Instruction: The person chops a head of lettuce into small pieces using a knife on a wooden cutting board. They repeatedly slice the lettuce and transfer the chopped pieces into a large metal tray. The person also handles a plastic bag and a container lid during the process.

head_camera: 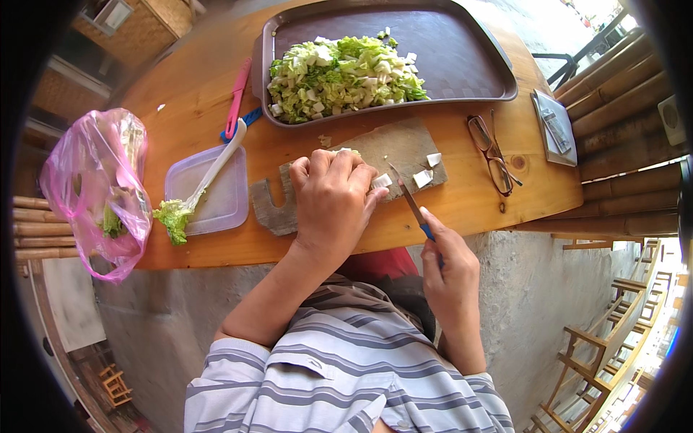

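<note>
Curled over a piece of napa cabbage (pixel 381 182), my left hand (pixel 331 192) presses it onto a worn wooden chopping board (pixel 400 142). Most of that piece is hidden under my fingers; a pale end shows by my thumb. My right hand (pixel 450 262) grips a knife (pixel 410 201) by its blue handle, its blade pointing away from me over the board's right part. Small cut white stalk pieces (pixel 423 177) lie to the right of the blade. Beyond the board, a heap of chopped cabbage (pixel 346 78) fills the left part of a brown tray (pixel 460 59).
A cabbage leaf (pixel 216 165) lies across a translucent plastic lid (pixel 230 208) at left. Behind it are a pink-handled utensil (pixel 239 97) and a blue item (pixel 252 117). A pink plastic bag (pixel 103 189) sits far left. Eyeglasses (pixel 492 154) and a notepad (pixel 555 130) lie at right.
</note>
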A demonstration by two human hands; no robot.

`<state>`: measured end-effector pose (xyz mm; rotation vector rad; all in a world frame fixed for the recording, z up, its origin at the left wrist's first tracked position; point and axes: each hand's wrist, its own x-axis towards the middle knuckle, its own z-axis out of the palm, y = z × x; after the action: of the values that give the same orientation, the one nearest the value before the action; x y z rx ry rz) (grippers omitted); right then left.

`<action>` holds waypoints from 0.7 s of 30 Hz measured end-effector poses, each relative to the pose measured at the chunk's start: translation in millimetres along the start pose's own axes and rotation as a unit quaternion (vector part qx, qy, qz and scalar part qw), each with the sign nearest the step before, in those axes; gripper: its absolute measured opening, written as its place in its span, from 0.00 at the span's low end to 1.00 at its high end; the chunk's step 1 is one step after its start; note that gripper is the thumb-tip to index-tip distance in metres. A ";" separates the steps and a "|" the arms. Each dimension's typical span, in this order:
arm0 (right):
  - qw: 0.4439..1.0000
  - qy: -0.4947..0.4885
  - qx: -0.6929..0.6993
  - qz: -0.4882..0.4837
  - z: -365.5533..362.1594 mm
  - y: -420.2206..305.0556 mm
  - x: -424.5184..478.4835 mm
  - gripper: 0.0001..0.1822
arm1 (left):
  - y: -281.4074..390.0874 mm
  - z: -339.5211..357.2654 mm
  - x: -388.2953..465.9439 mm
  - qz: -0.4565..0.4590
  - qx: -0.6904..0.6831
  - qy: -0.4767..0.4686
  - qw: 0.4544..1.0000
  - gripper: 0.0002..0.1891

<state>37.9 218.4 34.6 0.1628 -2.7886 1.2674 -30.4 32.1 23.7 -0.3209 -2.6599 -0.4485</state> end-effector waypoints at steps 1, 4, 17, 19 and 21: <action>1.000 -0.007 -0.018 -0.005 3.1 -3.9 3.0 0.29 | -0.4 0.4 -2.0 -0.010 0.001 0.011 1.000 0.12; 0.998 -0.013 -0.053 -0.025 8.4 -5.4 6.6 0.29 | -6.0 2.4 -7.6 -0.014 -0.026 0.020 0.999 0.11; 0.991 -0.033 -0.118 -0.045 11.1 -17.8 5.5 0.30 | -13.3 11.6 -11.6 -0.022 -0.097 0.024 0.995 0.10; 0.990 -0.040 -0.128 -0.047 10.7 -19.1 6.1 0.30 | -13.2 13.2 -11.5 -0.029 -0.099 0.028 0.994 0.10; 0.988 -0.047 -0.139 -0.051 9.9 -20.7 6.6 0.30 | -13.1 13.8 -11.0 -0.029 -0.102 0.030 0.994 0.10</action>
<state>33.8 197.0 44.3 0.3488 -2.9550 0.8577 -29.5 23.2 3.6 -0.2869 -2.5739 -0.7382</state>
